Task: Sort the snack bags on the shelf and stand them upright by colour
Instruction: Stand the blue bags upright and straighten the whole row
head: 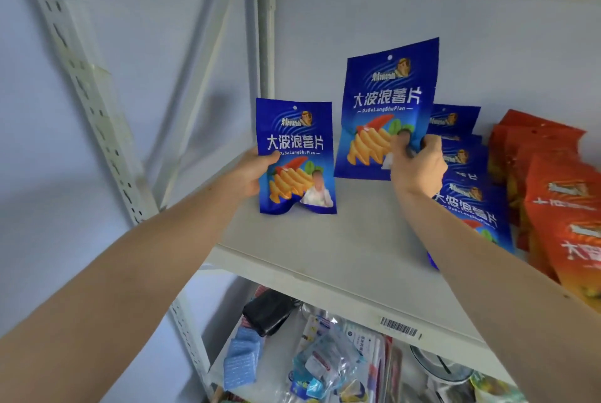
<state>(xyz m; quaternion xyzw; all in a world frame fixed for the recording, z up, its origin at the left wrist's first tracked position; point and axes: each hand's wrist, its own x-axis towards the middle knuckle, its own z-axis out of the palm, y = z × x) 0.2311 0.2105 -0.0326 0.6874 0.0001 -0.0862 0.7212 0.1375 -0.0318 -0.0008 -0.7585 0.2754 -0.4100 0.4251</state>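
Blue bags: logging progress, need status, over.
Left hand grips one blue bag upright. Right hand pinches another. Blue row beside orange bags. Nothing blocking.

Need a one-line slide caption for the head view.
Left hand and right hand each hold a blue snack bag upright on the shelf, beside blue and orange rows.

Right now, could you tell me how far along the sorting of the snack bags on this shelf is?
Well along. Done: a row of blue chip bags stands upright beside a row of orange chip bags on the shelf. In hand: the left hand grips one blue bag and the right hand pinches another. Left: standing both with the blue row.
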